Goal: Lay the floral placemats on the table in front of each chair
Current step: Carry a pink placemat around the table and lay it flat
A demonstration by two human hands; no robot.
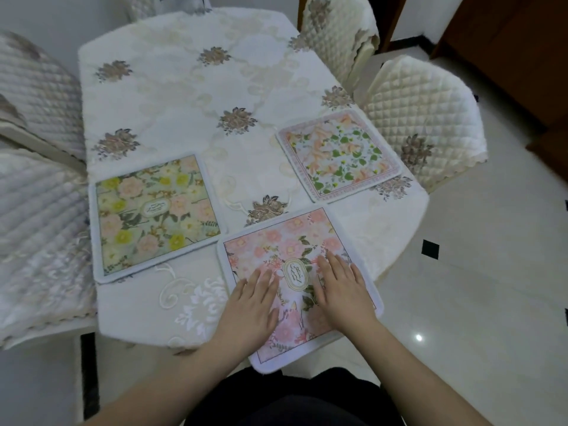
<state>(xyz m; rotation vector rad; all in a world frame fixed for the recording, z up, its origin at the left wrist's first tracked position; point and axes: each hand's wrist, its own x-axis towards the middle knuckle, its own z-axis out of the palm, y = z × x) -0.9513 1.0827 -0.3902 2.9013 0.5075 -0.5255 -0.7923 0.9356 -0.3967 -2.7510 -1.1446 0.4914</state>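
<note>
- The floor [479, 241] is pale glossy tile with small black square insets; dark wooden furniture or a door [504, 41] stands at the upper right, too cropped to tell which.
- A long tabletop [184, 96] fills the middle of the view, covered by a cream lace cloth with taupe embroidered flower clusters.
- Five chairs in quilted cream covers show around it: two on the left [33, 96], two on the right [424, 118], and a sliver of one at the far end [144, 6].
- Three floral placemats lie flat on the cloth, all at the near half of the tabletop and apart from one another.
- A green and yellow placemat [153, 210] with peach roses sits at the left edge, in front of the nearer left chair.
- A pale placemat with green leaves [338, 155] and a pink border sits at the right edge, in front of the nearer right chair.
- A pink placemat [295, 238] with an oval label at its centre lies at the near end, turned at an angle; its near corner overhangs the tabletop edge.
- Two bare hands rest on the pink placemat, one on each side of the label.
- The left hand [255, 309] lies flat, fingers straight and together, pressing the mat.
- The right hand [341, 290] lies flat too, fingers straight, gripping nothing.
</note>
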